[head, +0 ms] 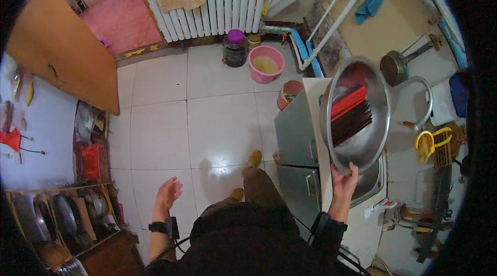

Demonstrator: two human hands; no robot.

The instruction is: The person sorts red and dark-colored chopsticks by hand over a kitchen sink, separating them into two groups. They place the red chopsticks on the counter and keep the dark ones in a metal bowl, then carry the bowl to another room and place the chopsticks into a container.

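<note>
My right hand point(344, 182) grips the near rim of a large stainless steel basin point(374, 142), thumb on the edge. The basin is tilted above the counter and partly hides the metal sink point(367, 186). Inside it lie a bundle of red sticks point(349, 102), which look like chopsticks, and a bundle of dark brown sticks point(351, 123) beside them. Over the floor tiles to the left hangs my left hand point(169, 193), with nothing in it and its fingers loosely bent.
Below the counter point(316, 120) are grey-green cabinet doors point(297, 140). A pink bucket of cloudy liquid point(266, 64) and a purple-lidded jar point(235, 48) stand by the white radiator point(229, 0). A wooden door point(66, 50) and a pot rack point(66, 219) are on the left.
</note>
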